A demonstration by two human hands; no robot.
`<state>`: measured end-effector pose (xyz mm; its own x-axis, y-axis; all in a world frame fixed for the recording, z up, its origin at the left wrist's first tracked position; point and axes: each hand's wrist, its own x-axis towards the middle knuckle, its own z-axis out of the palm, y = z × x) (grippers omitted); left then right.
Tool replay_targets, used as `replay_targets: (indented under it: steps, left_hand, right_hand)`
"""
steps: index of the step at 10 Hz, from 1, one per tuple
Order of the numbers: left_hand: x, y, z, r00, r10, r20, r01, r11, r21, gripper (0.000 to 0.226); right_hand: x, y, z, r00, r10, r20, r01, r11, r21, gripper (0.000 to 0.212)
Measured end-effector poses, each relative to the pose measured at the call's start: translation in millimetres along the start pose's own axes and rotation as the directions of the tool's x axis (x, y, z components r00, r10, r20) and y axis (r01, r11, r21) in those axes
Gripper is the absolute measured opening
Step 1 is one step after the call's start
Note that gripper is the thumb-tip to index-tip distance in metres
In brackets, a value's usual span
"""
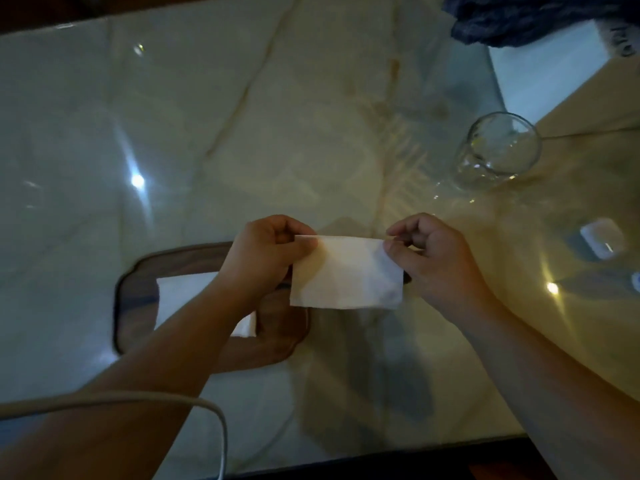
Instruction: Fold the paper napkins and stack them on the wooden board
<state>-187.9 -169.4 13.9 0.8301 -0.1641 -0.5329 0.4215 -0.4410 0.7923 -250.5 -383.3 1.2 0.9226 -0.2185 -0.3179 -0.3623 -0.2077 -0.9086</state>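
Folded napkin (pixel 204 299) on wooden board (pixel 138 271)

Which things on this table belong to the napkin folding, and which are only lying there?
Part of the job:
- held napkin, pinched at its top corners by the left hand and right hand
- folded napkin already on the wooden board

Just lying about:
- empty glass
- small white case
- dark blue cloth
- white cable

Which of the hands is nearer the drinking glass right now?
Right. The right hand pinches the napkin's right corner, below-left of the glass; the left hand holds the opposite corner, farther away.
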Motion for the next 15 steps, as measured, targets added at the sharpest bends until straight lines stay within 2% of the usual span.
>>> replay_targets:
  steps: [1, 3, 5, 6, 7, 10, 12, 13, 14, 15]
  left_hand:
    - [-11.3, -11.8, -29.4, 0.998, -0.017, -0.054, 0.016, 1.0, -0.007, 0.005]
    - [-26.8, -40.9, -81.6, 0.983, -0.006, -0.185, 0.023, 0.996, 0.089, 0.008]
    - [-35.1, -73.0, -123.5, 0.969, -0.008, -0.249, 0.04, 0.991, 0.126, 0.014]
    - [-37.4, -81.2, -134.7, 0.967, 0.006, -0.255, 0.03, 0.99, 0.136, 0.018]
    - [-37.6, -88.7, -143.1, 0.972, -0.012, -0.236, 0.046, 0.989, 0.139, 0.012]
    - [-32.8, -108.5, -156.3, 0.986, 0.004, -0.167, 0.04, 0.965, 0.258, 0.013]
    - [-29.1, -115.9, -158.7, 0.982, 0.05, -0.181, 0.018, 0.935, 0.354, 0.009]
    - [-29.4, -116.2, -157.7, 0.979, 0.112, -0.169, -0.016, 0.875, 0.484, 0.004]
    - [-33.0, -113.4, -159.8, 0.941, 0.285, -0.183, -0.099, 0.747, 0.658, 0.014]
    - [-38.0, -104.0, -161.9, 0.879, 0.472, -0.067, -0.226, 0.537, 0.813, 0.019]
  right_hand:
    - [3.2, -7.5, 28.8, 0.998, -0.014, 0.058, 0.016, 0.999, -0.035, 0.009]
    - [4.5, -17.1, 88.9, 0.982, -0.033, 0.185, 0.06, 0.988, -0.144, 0.01]
    - [-0.4, -24.7, 137.8, 0.964, -0.068, 0.257, 0.116, 0.978, -0.174, 0.01]
    - [-3.1, -26.3, 155.6, 0.956, -0.074, 0.284, 0.128, 0.976, -0.177, 0.013]
    - [-4.2, -26.5, 168.7, 0.956, -0.086, 0.281, 0.148, 0.967, -0.207, 0.015]
    - [-5.5, -18.1, 188.9, 0.969, -0.095, 0.229, 0.186, 0.889, -0.418, 0.005]
    - [-6.3, -21.3, 195.2, 0.93, -0.217, 0.295, 0.348, 0.773, -0.53, 0.006]
    - [-6.9, -21.8, 194.3, 0.909, -0.264, 0.323, 0.412, 0.688, -0.597, 0.007]
    - [-8.6, -25.2, 189.0, 0.872, -0.339, 0.353, 0.485, 0.51, -0.711, 0.013]
    - [-9.5, -35.7, 181.2, 0.847, -0.333, 0.415, 0.526, 0.404, -0.749, 0.022]
